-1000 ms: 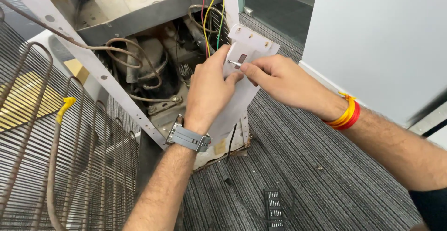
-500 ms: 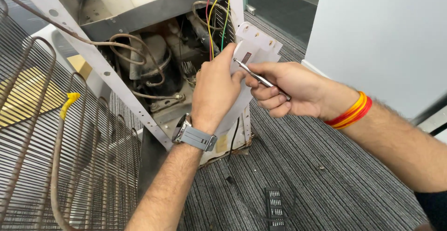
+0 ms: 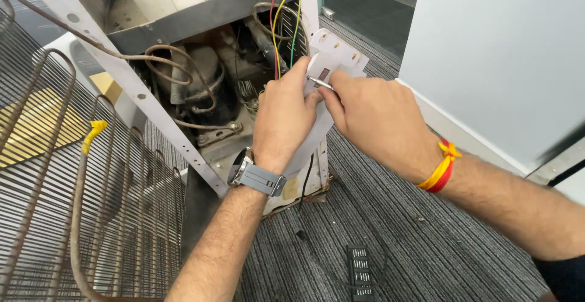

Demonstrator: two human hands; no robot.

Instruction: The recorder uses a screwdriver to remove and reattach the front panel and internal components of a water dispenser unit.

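Note:
My left hand [image 3: 284,116], with a grey watch at the wrist, presses flat against a white plastic cover plate [image 3: 338,55] at the back of an opened refrigerator. My right hand [image 3: 375,116], wearing a yellow and red wrist thread, pinches a thin metal screwdriver [image 3: 319,83] whose tip touches the plate beside a small reddish slot. Coloured wires [image 3: 281,16] hang just left of the plate. The dark compressor [image 3: 201,73] and copper tubing sit inside the open compartment.
A wire condenser grille [image 3: 67,180] leans at the left with a yellow clip on it. A small black ribbed part [image 3: 359,271] lies on the grey striped carpet. A pale wall panel [image 3: 487,52] stands at the right.
My right hand has moved up and left, bringing the screwdriver tip onto the white plate. My left hand stays pressed on the plate. The view has shifted slightly closer.

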